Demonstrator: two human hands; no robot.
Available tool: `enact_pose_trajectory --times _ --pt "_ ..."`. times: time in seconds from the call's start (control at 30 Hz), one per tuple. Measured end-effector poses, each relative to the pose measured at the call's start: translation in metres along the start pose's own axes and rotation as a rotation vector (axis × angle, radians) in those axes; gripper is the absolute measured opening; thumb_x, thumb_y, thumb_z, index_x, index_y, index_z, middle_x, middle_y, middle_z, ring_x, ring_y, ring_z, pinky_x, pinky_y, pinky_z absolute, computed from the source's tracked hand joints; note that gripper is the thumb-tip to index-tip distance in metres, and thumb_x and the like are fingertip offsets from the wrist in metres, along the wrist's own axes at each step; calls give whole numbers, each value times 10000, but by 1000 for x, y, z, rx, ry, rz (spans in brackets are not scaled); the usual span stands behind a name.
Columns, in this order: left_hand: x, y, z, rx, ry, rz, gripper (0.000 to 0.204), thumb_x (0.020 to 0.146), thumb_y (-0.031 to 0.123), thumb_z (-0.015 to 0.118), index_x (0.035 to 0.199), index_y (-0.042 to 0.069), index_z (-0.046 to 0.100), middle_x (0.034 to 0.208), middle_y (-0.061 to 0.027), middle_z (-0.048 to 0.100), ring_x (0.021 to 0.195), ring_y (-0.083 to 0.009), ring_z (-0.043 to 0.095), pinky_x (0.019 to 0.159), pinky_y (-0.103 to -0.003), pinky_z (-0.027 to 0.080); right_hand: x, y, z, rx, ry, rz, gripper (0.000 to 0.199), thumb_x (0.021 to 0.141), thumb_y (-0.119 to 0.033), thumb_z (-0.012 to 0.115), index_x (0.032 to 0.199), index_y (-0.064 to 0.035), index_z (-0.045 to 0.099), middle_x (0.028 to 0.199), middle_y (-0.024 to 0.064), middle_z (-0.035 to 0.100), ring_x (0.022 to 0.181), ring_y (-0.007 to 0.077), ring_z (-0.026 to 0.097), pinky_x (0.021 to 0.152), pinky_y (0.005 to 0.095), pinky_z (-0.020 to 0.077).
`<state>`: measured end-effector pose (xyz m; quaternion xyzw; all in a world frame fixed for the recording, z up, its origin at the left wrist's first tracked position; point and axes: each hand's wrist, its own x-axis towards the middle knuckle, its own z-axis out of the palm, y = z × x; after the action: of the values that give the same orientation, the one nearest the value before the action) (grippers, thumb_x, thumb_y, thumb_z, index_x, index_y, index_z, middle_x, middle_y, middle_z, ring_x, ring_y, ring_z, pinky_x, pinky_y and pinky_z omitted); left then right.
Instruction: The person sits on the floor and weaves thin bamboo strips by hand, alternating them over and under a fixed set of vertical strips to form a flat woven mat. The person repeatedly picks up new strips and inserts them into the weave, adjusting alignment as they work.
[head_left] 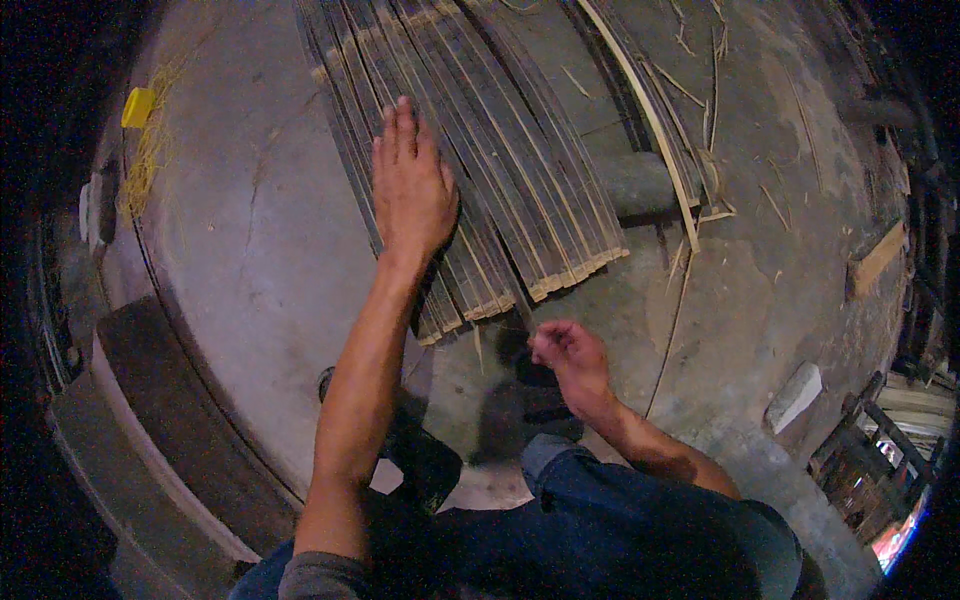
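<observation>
Left hand (410,185) pressed flat, fingers spread open, onto bundle of bamboo strips (500,180) lying across concrete floor (250,230), seemingly steadying them. Right hand (568,355) hovering just off strip ends, fingers loosely curled, gripping nothing visible.

One likely package shows: a small yellow box-like thing (138,106) at the upper left of the frame, lying on the grey floor (250,250) beside loose yellow straw. Its faces are too small to make out. No labels, signs or screens are visible.
</observation>
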<state>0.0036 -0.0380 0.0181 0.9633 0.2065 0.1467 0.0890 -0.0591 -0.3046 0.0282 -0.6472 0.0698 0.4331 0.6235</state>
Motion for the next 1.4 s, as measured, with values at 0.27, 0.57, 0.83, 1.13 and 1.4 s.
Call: enact_pose_trajectory --times 0.27,0.57,0.83,1.13,1.4 --pt "-2 -5 -4 -8 -35 25 525 840 159 496 1345 69 388 1418 -207 310 1316 -361 293 1077 -455 248 30 -24 28 369 83 104 260 833 -143 666 979 -71 464 866 36 596 772 129 580 705 274 491" --pt "2 1 -3 -6 -35 10 529 886 353 507 1329 78 418 1422 -207 305 1322 -353 283 1075 -463 241 32 -30 25 409 -103 264 197 852 -233 643 954 -84 565 870 0 605 768 96 564 679 243 444" --pt "1 4 -3 -20 -18 3 545 879 351 518 1338 80 407 1428 -204 296 1326 -351 276 1077 -462 235 35 -32 20 235 -101 255 219 853 -240 633 960 -57 578 887 18 640 799 101 576 672 245 449" --pt "3 5 -2 2 -40 -2 552 886 355 506 1345 70 395 1429 -199 296 1329 -346 272 1077 -463 235 27 -25 10 311 -34 198 200 859 -194 616 1007 -64 580 953 40 631 841 123 581 729 264 463" --pt "3 1 0 37 -49 19 546 885 341 511 1335 53 401 1419 -199 313 1320 -352 287 1065 -468 258 33 -30 13 327 -75 196 207 867 -178 606 1027 -50 577 937 27 630 847 119 580 757 261 472"
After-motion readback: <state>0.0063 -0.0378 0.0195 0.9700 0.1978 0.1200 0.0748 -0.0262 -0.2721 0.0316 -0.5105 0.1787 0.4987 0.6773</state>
